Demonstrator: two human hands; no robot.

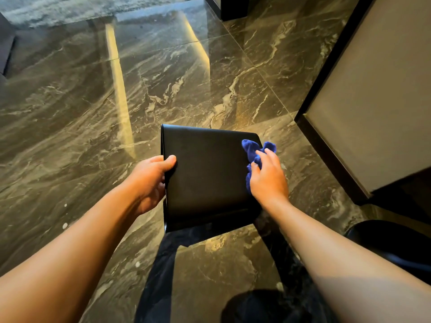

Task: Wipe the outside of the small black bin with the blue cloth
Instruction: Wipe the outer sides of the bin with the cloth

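The small black bin (207, 173) is held above the floor in the middle of the head view, one flat matte side facing me. My left hand (149, 180) grips its left edge, thumb on the facing side and fingers wrapped behind. My right hand (268, 178) holds the bunched blue cloth (250, 150) and presses it against the bin's right edge near the upper corner. Part of the cloth sticks out past my fingers; the rest is hidden under my palm. The bin's opening is out of sight.
Glossy dark marble floor (93, 113) lies all around, with bright reflected streaks. A tall grey cabinet with a black base (363, 89) stands close on the right. A dark round object (391, 243) sits at the lower right. A grey rug (70, 8) lies at the far top.
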